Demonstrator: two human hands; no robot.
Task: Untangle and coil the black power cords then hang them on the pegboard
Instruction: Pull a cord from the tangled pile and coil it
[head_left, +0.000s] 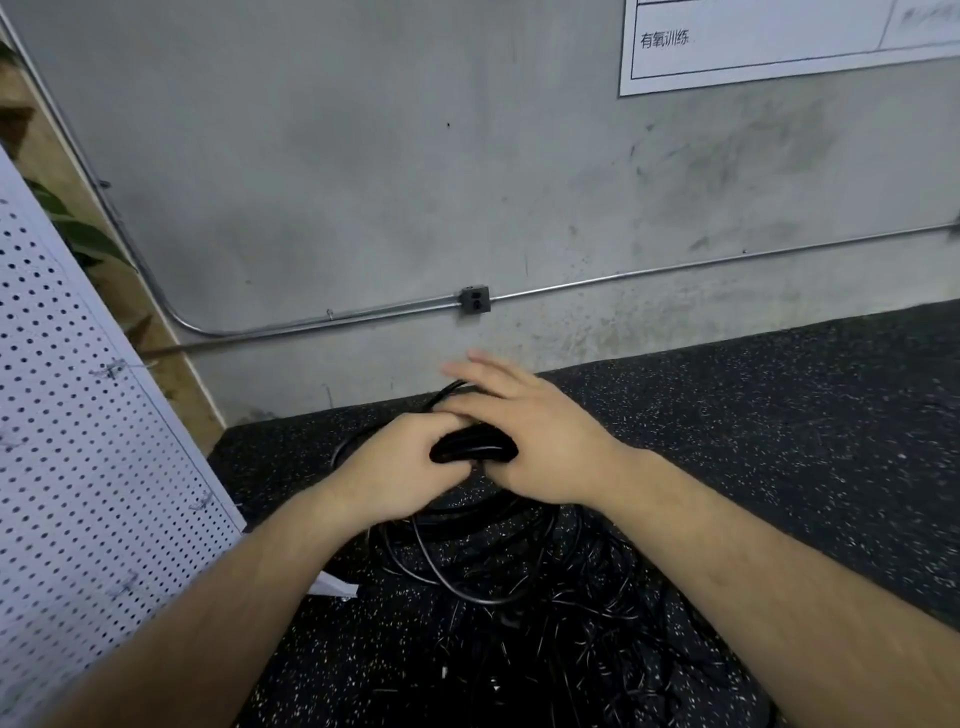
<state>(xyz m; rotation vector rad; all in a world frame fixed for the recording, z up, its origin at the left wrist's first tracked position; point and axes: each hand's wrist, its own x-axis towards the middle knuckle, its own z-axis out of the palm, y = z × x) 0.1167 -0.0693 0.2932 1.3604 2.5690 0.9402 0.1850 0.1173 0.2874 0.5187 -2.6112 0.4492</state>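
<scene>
A person's two bare forearms reach forward over a black rubber floor flecked with white (779, 415), and the hands meet close together in the middle of the view. The left hand (400, 467) has its fingers curled round a small, tight bundle of glossy black power cord (470, 449), gripping it from the left and holding it above the floor. The right hand (535, 441) lies against the bundle's right end with its thumb side touching the cord. Its fingers (483, 371) are stretched out straight and spread over the top of the left hand, blurred, and not closed round anything. From below the bundle more black cord drops to a loose tangle of black power cords (467, 566) that loops across the floor between the forearms and on toward the near edge of the view. A white perforated pegboard (62, 441) stands tilted at the left, its lower edge on the floor just beside the tangle, with small metal hooks (110, 369) on its face. Behind the hands rises a grey concrete wall (337, 156) carrying a thin metal conduit (675, 270) that runs into a small grey outlet box (475, 300). A white printed sheet with black lines and characters (769, 36) hangs at the upper right, and dark green leaves (88, 241) show behind the pegboard.
</scene>
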